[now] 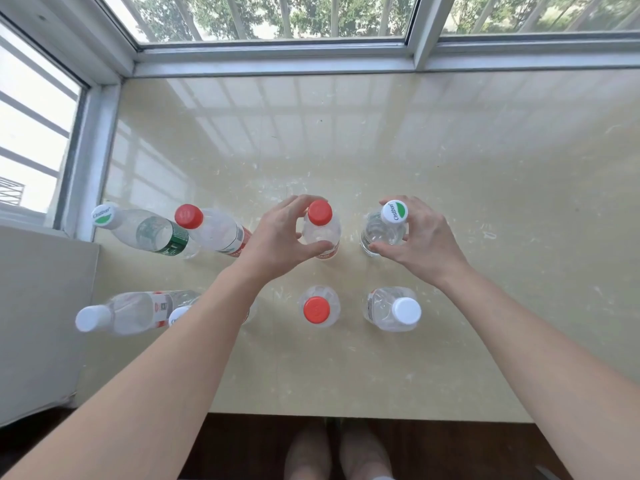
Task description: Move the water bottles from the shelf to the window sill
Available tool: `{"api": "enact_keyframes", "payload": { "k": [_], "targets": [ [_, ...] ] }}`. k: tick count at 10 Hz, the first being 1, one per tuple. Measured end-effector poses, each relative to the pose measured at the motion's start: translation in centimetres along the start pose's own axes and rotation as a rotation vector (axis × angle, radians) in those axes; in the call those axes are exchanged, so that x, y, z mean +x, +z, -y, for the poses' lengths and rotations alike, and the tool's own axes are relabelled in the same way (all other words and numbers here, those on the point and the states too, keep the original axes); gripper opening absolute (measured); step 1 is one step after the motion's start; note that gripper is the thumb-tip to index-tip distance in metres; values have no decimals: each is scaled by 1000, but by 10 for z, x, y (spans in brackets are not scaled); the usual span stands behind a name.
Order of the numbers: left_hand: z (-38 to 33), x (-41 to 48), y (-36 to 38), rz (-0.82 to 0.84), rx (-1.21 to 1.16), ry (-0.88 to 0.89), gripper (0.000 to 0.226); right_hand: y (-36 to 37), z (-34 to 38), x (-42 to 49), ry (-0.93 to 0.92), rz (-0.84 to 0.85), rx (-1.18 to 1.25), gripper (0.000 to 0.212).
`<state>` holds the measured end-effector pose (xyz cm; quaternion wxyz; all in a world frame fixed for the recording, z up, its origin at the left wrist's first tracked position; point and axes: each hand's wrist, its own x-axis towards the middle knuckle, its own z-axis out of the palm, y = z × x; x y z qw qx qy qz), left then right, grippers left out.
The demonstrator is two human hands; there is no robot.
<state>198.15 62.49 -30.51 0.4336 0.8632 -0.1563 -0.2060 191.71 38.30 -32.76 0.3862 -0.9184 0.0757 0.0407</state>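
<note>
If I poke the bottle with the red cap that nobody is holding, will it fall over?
Probably, yes. The free red-capped bottle stands upright, tall over a small base on the glossy window sill, so it may slide, then tip. It looks clear and maybe empty, so likely light. Once down, its round body would probably roll.

Trees point(263, 15) show beyond the window bars point(337, 15); dark wooden floor point(249, 445) lies below.

Single head view, wide-angle, looks steeply down and forward over window sill point(450, 168) from close above; window frame point(277, 60) at top, floor and feet at bottom edge.
</note>
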Motion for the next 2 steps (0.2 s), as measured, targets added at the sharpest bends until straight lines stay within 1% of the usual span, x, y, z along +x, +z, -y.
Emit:
{"api": "enact_keyframes", "payload": {
  "k": [1, 2],
  "targets": [
    [1, 0, -2, 2, 41, -8, 68, -2, 2, 0, 17, 17, -6, 67],
    [-3, -5, -5, 28, 159, -33, 78, -8, 8, -3, 63, 58, -46, 80]
  ]
}}
